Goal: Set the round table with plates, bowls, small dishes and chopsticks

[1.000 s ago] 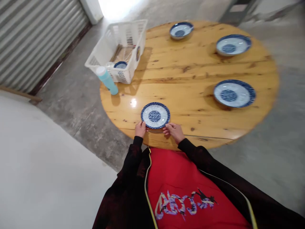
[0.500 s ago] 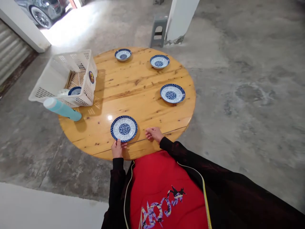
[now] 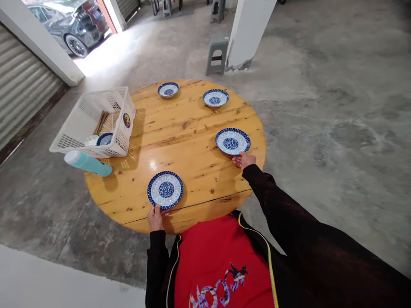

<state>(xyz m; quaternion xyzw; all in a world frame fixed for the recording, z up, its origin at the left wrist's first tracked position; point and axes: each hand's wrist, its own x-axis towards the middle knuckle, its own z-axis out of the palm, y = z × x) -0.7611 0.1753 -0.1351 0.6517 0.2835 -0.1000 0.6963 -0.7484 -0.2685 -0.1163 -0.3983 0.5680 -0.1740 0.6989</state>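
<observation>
A blue-and-white plate (image 3: pixel 166 189) lies near the front edge of the round wooden table (image 3: pixel 189 171). My left hand (image 3: pixel 156 217) grips its near rim, thumb on top and fingers beneath. Farther right is a second blue-and-white plate (image 3: pixel 232 141). At that plate's near rim, my right hand (image 3: pixel 244 161) has its thumb on the edge and fingers under it. Toward the far side stand two more patterned plates, one at the back right (image 3: pixel 215 98) and one at the back left (image 3: pixel 168 90).
A white plastic basket (image 3: pixel 123 141) at the table's left holds a bowl, a blue-rimmed dish and wooden sticks. A light-blue bottle (image 3: pixel 93 165) stands before it. Beyond the table are a grey stool (image 3: pixel 217 55), a white pillar (image 3: pixel 247 34) and a parked car (image 3: pixel 70 25).
My right hand has moved right and forward from above the table's front to the right plate's rim. My left hand keeps its hold on the front plate. The view has tilted up.
</observation>
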